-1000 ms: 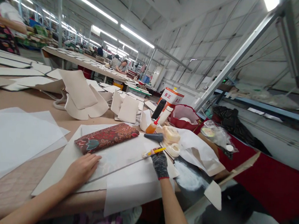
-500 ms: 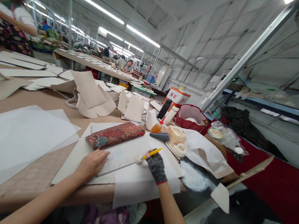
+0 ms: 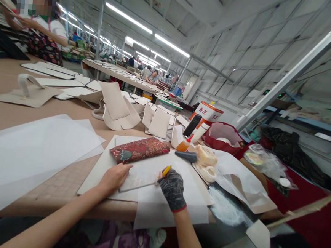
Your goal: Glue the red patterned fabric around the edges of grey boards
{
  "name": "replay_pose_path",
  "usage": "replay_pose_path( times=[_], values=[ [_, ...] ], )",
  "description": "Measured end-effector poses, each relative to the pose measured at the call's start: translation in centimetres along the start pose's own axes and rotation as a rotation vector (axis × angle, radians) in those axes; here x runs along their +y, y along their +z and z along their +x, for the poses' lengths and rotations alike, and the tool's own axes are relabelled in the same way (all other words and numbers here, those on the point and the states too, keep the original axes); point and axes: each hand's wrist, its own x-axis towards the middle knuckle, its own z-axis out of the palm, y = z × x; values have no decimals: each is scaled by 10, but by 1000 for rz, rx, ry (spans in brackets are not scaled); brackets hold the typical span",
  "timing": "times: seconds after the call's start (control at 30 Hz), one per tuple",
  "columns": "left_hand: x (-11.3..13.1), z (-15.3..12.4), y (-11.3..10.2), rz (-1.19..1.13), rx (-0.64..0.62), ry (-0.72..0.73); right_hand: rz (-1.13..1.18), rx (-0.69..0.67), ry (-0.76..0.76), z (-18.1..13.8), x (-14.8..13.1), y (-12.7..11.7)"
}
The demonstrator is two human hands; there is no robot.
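A pale panel (image 3: pixel 142 176) lay between your left hand (image 3: pixel 117 177) and gloved right hand (image 3: pixel 172 188).
The right was closed around a yellow-handled brush (image 3: pixel 166 171); the left, loosely extended and gripping nothing, rested at the panel's left end.

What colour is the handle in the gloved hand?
The handle is yellow, best seen in the head view, though only partly.
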Motion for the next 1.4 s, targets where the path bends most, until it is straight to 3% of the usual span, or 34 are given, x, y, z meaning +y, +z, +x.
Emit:
replay_pose_path(
  times=[0.17, 0.3, 0.53, 0.63, 0.77, 0.93, 1.03, 1.1, 1.2, 1.3, 1.4],
  values=[
    [-2, 0, -4, -214, 24, -158, 328, -221, -115, -22, -46, 31],
    [-4, -1, -7, -321, 32, -192, 203, -243, -94, -28, -63, 43],
    [4, -4, -13, -238, -13, -188, 187, -224, -97, -17, -46, 29],
    [5, -6, -18, -156, -66, -98, 141, -132, -62, -14, -35, 24],
    [6, -3, -28, -67, -204, 53, 219, -203, -79, -4, -17, 13],
    [18, 7, -40, 106, -372, 195, -18, -37, -59, 0, -12, 0],
    [26, 12, -38, 205, -379, 202, 186, -169, -81, -7, -14, 6],
    [29, 15, -36, 216, -376, 188, 292, -209, -6, -6, -2, 9],
    [30, 19, -36, 219, -384, 172, 186, -66, 129, 8, 43, -8],
    [28, 29, -41, 238, -365, 122, -11, 131, 200, 23, 102, -51],
    [15, 44, -45, 182, -229, 24, -119, 289, 269, 24, 154, -103]
  ],
)
